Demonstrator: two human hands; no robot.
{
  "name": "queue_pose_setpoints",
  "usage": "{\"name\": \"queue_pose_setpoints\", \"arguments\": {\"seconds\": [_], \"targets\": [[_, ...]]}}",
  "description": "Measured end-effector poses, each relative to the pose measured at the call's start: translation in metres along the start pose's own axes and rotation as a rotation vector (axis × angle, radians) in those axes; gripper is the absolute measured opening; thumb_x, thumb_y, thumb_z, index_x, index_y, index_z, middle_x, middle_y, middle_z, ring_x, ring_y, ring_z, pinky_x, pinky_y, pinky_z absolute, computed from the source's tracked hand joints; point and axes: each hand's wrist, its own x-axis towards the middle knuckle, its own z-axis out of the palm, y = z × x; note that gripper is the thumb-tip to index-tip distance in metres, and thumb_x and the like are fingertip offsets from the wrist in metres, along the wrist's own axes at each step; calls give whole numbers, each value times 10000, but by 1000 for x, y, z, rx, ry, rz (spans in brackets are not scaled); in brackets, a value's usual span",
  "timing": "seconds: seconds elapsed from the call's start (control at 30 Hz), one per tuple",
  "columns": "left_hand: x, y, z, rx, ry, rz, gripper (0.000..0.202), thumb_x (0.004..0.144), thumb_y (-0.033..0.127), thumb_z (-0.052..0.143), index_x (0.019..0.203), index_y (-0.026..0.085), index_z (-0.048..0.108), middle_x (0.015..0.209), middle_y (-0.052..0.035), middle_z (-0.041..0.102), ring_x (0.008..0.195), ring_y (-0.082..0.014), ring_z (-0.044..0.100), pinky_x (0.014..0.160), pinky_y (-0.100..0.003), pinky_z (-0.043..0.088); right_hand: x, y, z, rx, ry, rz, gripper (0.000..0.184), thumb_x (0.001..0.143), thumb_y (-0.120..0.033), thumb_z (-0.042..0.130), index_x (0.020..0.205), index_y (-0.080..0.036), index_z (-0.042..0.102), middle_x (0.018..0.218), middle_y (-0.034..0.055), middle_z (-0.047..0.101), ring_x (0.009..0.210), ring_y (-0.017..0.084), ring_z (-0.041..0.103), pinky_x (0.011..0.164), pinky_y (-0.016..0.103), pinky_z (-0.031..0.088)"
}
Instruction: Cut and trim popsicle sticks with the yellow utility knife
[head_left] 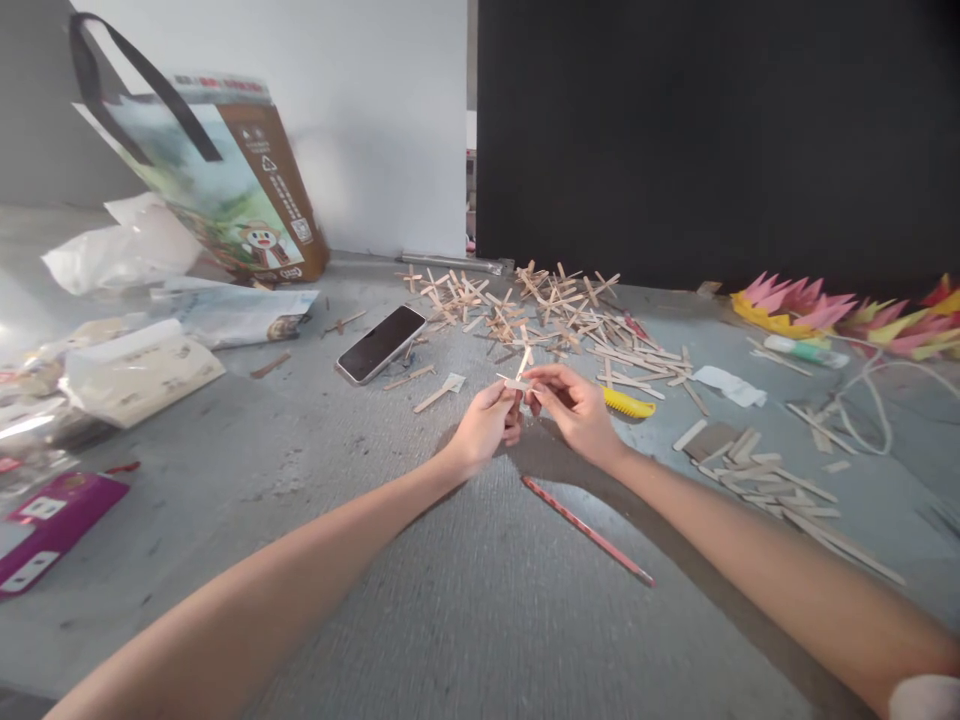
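Both hands meet over the grey floor, pinching two small wooden sticks (pixel 520 374) laid into a cross. My left hand (pixel 486 425) is closed, gripping the cross from the left and below. My right hand (pixel 571 401) pinches its right end with thumb and fingertips. Behind the hands lies a pile of finished stick crosses (pixel 525 300). A red pencil (pixel 586 530) lies on the floor between my forearms.
A phone (pixel 380 343) lies face up to the left. A yellow comb-like tool (pixel 628 403) and loose flat sticks (pixel 757 478) lie to the right. A tilted paper bag (pixel 225 180), plastic bags, a purple box (pixel 45 525), paper flowers (pixel 825 312) and a white cord (pixel 870 400) ring the area.
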Motion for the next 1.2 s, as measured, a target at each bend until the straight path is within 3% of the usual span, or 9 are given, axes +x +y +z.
{"name": "queue_pose_setpoints", "arguments": {"seconds": [0.2, 0.37, 0.5, 0.67, 0.83, 0.97, 1.2], "targets": [[1, -2, -1, 68, 50, 20, 297, 969, 383, 584, 763, 200, 473, 523, 115, 273, 410, -50, 250, 434, -195, 255, 1, 4, 3, 45, 1, 62, 297, 998, -465, 649, 1187, -240, 611, 762, -11, 653, 590, 138, 554, 565, 278, 438], [0, -1, 0, 87, -11, 38, 318, 926, 435, 632, 773, 194, 493, 531, 117, 257, 441, -54, 234, 442, -197, 246, 0, 6, 4, 39, 12, 23, 248, 1002, -447, 648, 1130, -236, 624, 798, 0, 659, 606, 135, 564, 578, 279, 453], [2, -4, -2, 100, -43, 80, 393, 895, 544, 666, 808, 199, 500, 545, 120, 254, 454, -60, 247, 450, -198, 259, -4, 3, 3, -37, -7, -45, 179, 1040, -388, 593, 1112, -235, 651, 870, 22, 668, 702, 147, 613, 645, 286, 499], [1, -10, -4, 171, -37, 173, 420, 924, 595, 626, 840, 197, 522, 573, 105, 281, 482, -72, 277, 467, -206, 273, -10, 2, 3, -131, -31, -165, 219, 1041, -358, 585, 1218, -234, 620, 1089, 82, 690, 912, 191, 678, 795, 324, 560], [-10, -8, 3, 226, -14, 236, 389, 962, 547, 589, 801, 205, 501, 580, 90, 312, 499, -80, 291, 484, -210, 264, -14, 15, 4, -242, 83, -296, 151, 1025, -329, 619, 1148, -258, 566, 979, 59, 674, 810, 188, 658, 674, 319, 534], [-19, -5, 6, 360, 40, 290, 392, 981, 525, 568, 768, 198, 527, 575, 59, 391, 522, -93, 357, 519, -212, 312, -16, 25, 2, -289, 43, -440, 86, 1044, -300, 574, 1108, -274, 523, 995, 72, 687, 876, 217, 680, 744, 387, 548], [-21, -4, 5, 428, 37, 319, 398, 1008, 497, 530, 743, 202, 497, 559, 49, 421, 537, -100, 355, 542, -218, 310, -17, 25, 1, -259, 35, -490, 145, 1033, -211, 578, 1136, -295, 518, 1020, 63, 697, 910, 220, 693, 777, 391, 542]]}}
